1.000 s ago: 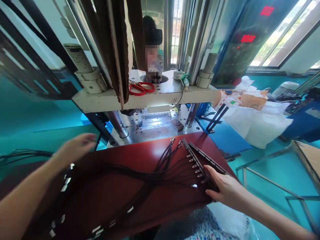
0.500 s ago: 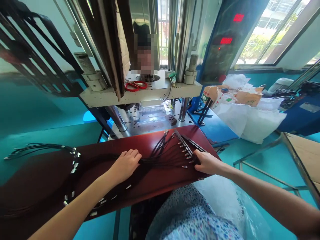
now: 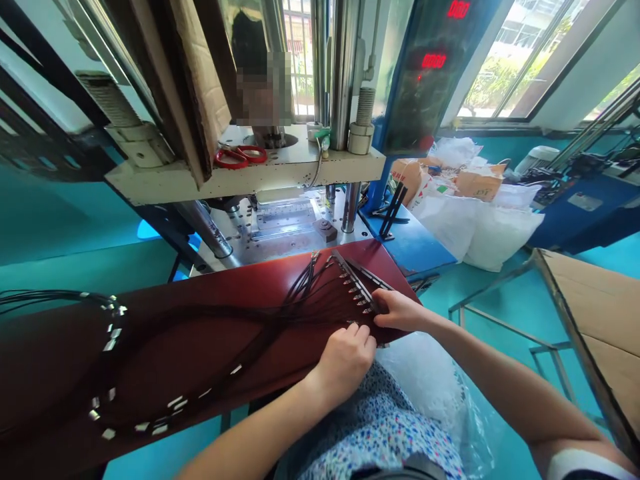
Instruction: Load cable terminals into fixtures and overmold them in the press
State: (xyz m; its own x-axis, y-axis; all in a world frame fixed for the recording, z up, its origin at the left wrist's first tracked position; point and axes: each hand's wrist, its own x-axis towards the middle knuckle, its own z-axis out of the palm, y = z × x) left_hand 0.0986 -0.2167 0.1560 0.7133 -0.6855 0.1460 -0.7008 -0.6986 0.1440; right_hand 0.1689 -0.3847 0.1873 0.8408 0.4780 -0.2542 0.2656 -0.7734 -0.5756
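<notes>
My right hand [image 3: 401, 311] is closed around the near end of a dark, narrow bar [image 3: 353, 279] on the right part of the dark red table. A row of small metal cable ends [image 3: 359, 293] sticks out along its left side. A second slim bar [image 3: 370, 273] lies at an angle beside it. My left hand [image 3: 347, 358] is at the table's front edge, just left of the right hand. Its fingers are pinched at a metal-tipped black cable; the fingertips partly hide it. Black cables [image 3: 280, 313] run leftward from the bar across the table.
Behind the table [image 3: 200, 293] stands a press with a metal bed [image 3: 285, 248]; red-handled scissors [image 3: 240, 157] lie on its crossbeam. Cable ends with white and silver tips [image 3: 114, 320] loop at left. White sacks [image 3: 493, 230] stand at right, beyond a cardboard-topped frame [image 3: 595, 320].
My left hand has let go of the cable bundle and moved right to the loose cable end near the bar. My right hand stays on the bar. The view has shifted right.
</notes>
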